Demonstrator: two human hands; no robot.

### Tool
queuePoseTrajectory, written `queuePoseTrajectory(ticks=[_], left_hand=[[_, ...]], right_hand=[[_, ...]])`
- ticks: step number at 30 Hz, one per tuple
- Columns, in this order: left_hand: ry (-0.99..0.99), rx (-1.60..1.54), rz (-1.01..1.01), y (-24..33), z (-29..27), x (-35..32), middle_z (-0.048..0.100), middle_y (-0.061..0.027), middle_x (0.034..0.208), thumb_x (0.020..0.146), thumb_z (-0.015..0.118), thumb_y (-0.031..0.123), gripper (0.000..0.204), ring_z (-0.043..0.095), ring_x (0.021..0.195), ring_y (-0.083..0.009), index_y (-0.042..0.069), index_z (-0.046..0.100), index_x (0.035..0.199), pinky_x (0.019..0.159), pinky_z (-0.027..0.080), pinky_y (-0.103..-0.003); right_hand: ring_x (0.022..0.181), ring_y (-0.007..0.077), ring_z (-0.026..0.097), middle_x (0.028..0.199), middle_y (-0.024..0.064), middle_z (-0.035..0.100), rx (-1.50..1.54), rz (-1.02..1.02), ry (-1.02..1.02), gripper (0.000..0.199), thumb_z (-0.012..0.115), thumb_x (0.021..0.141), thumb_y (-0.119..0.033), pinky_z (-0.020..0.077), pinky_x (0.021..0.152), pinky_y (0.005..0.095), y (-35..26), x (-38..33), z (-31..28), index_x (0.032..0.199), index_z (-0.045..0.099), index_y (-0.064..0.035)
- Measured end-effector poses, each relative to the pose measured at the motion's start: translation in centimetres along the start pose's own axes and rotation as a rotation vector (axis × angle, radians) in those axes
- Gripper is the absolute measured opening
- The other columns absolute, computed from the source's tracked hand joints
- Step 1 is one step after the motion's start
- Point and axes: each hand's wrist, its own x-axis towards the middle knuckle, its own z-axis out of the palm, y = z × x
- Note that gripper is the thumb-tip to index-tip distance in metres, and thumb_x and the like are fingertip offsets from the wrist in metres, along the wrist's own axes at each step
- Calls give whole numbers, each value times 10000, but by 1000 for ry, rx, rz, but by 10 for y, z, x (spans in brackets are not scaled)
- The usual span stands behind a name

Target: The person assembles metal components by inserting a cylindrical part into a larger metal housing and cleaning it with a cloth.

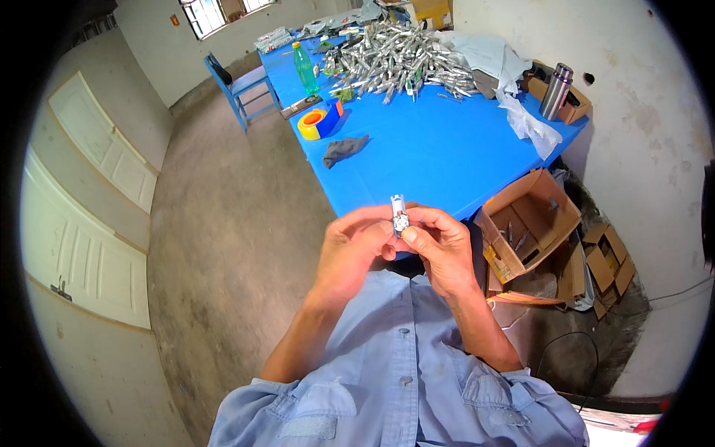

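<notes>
A small white and silver part (399,213) stands upright between my fingertips, just in front of my chest. My left hand (350,249) pinches it from the left side and my right hand (441,249) from the right, thumbs meeting below it. Both hands hover above the near edge of a blue table (417,160). A large heap of similar silver parts (398,56) lies at the table's far end.
On the table are a grey cloth (344,149), yellow and blue tape rolls (319,121), a green bottle (304,68) and white plastic bags (521,112). A steel flask (556,91) stands at the right. Open cardboard boxes (525,223) sit on the floor; a blue chair (240,88) stands at the left.
</notes>
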Motion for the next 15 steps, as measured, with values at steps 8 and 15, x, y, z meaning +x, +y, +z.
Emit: queuePoseTrajectory(ticks=[8, 15], left_hand=[[-14, 80, 68, 1, -4, -2, 702, -64, 891, 987, 694, 73, 205, 626, 735, -120, -15, 716, 1171, 627, 513, -264], [63, 180, 40, 2, 0, -3, 685, -24, 820, 979, 704, 88, 182, 580, 634, -72, 2, 736, 1136, 549, 463, -229]], right_hand=[[981, 199, 718, 1223, 145, 702, 31, 117, -11, 242, 704, 987, -70, 650, 785, 307, 4, 0, 1, 1209, 688, 26], [988, 182, 718, 1214, 136, 705, -3, 161, 17, 275, 686, 1006, -93, 650, 763, 290, 4, -2, -1, 1256, 669, 19]])
